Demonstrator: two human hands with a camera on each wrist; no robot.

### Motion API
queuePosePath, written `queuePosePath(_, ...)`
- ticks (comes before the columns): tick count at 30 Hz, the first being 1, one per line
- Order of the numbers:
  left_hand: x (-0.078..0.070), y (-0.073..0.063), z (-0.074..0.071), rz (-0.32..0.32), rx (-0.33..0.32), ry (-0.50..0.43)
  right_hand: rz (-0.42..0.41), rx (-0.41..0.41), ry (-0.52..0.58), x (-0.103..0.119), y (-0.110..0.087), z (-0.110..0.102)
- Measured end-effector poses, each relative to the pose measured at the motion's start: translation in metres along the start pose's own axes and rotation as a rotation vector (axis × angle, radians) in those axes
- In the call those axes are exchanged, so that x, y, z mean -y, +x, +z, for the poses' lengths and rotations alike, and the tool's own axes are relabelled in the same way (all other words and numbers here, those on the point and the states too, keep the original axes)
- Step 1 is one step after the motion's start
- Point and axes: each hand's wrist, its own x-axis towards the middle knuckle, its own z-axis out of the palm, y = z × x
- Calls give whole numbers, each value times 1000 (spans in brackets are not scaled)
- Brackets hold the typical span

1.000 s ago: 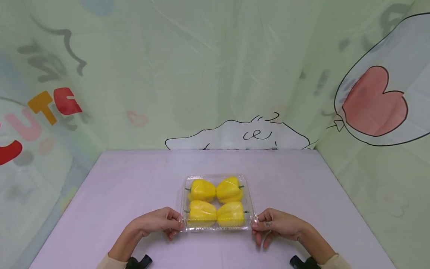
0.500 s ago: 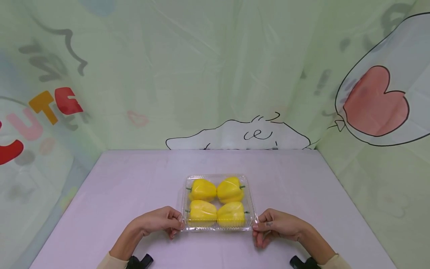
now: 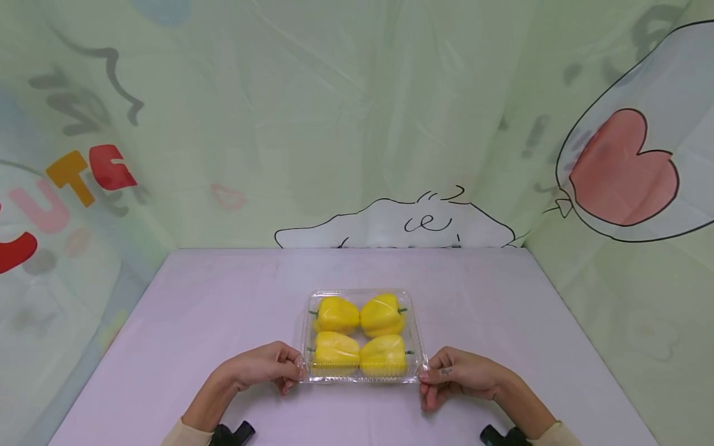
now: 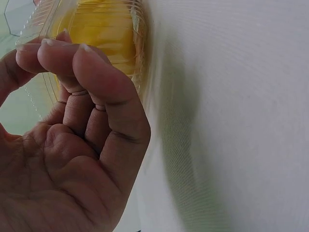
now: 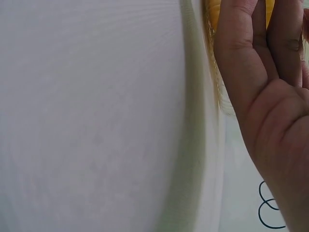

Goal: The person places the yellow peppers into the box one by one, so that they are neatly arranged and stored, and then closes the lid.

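A clear plastic clamshell box [image 3: 361, 379] sits mid-table with its lid down over several yellow bell peppers [image 3: 336, 316], laid in two rows with green stems pointing outward. At the box's near left corner, my left hand [image 3: 264, 365] pinches the rim between thumb and fingers. My right hand [image 3: 465, 373] pinches the near right corner in the same way. In the left wrist view, the curled fingers [image 4: 120, 106] cover part of the box wall [image 4: 137, 43]. The right wrist view shows only a sliver of yellow pepper [image 5: 214, 12] beside the hand; the fingertips are cut off.
A pale lilac table [image 3: 223, 297] lies under the box, with printed green curtains [image 3: 334, 124] behind and at both sides. Black wrist mounts [image 3: 234, 433] show below each forearm at the bottom edge.
The box and peppers hold their place. The lower fingers of my right hand have drawn in slightly closer together; my left hand is almost unmoved.
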Motion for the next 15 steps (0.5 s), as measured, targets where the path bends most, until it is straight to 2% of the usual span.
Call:
queuePosePath(8, 2, 1, -1, 4, -1, 14, -31, 1, 9, 0, 1, 0)
queuePosePath(15, 3, 1, -2, -27, -18, 39, -26, -30, -32, -1, 0, 3)
